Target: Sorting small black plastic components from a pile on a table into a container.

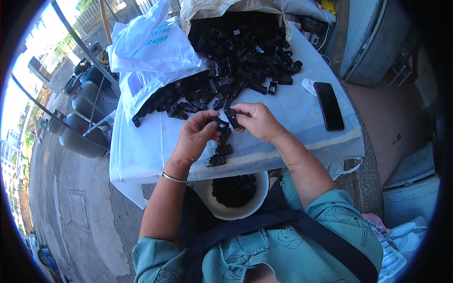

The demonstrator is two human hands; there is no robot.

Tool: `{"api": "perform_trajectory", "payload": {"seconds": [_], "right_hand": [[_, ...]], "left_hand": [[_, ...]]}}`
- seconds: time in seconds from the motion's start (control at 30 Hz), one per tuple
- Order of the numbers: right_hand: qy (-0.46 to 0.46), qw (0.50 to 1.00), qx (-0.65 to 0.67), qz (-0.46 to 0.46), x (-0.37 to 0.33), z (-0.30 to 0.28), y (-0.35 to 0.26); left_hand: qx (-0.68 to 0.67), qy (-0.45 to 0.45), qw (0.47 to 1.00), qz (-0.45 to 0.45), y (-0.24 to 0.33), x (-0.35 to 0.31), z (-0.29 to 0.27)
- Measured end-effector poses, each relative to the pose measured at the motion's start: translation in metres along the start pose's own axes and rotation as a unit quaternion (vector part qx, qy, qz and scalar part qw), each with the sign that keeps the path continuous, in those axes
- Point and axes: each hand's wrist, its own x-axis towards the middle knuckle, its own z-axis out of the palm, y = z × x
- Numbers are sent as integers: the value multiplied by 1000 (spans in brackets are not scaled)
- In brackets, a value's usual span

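Over the near middle of the white-covered table, both my hands are close together with small black plastic parts. My left hand (199,130) pinches one black plastic part (220,123) between thumb and fingers. Right beside it, my right hand (257,121) grips another black plastic part (231,117); whether the two pieces touch I cannot tell. Below them, a few loose black parts (218,158) lie near the table's front edge. A large heap of similar black parts (245,52) spills toward my hands from an open sack.
A white bowl (262,198) with dark pieces sits at my lap, under the table edge. On the right of the table lies a black phone (329,106) beside a white crumpled tissue (309,86). A white plastic sack (155,56) covers the left back; grey tanks (82,137) stand beyond.
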Motion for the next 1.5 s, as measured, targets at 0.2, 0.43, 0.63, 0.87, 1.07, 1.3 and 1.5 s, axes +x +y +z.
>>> {"api": "perform_trajectory", "payload": {"seconds": [0.2, 0.43, 0.63, 0.87, 1.07, 1.3, 1.5], "right_hand": [[53, 858, -504, -81, -3, -22, 4], [33, 868, -482, -119, -14, -23, -2], [36, 851, -503, -146, -8, -24, 7], [84, 829, -547, -78, -3, -17, 6], [131, 870, -422, -218, -20, -21, -15], [-133, 915, -375, -58, -38, 5, -19], [-48, 873, -457, -166, -40, 13, 5]], "left_hand": [[134, 150, 978, 53, 10, 25, -8], [521, 56, 839, 147, 12, 6, -7], [442, 39, 885, 141, -23, -16, -12], [511, -13, 842, 173, -7, -20, 8], [544, -90, 812, 191, -2, -18, 5], [430, -70, 887, 151, 1, -55, -12], [484, 56, 860, 151, -14, -48, -17]]}}
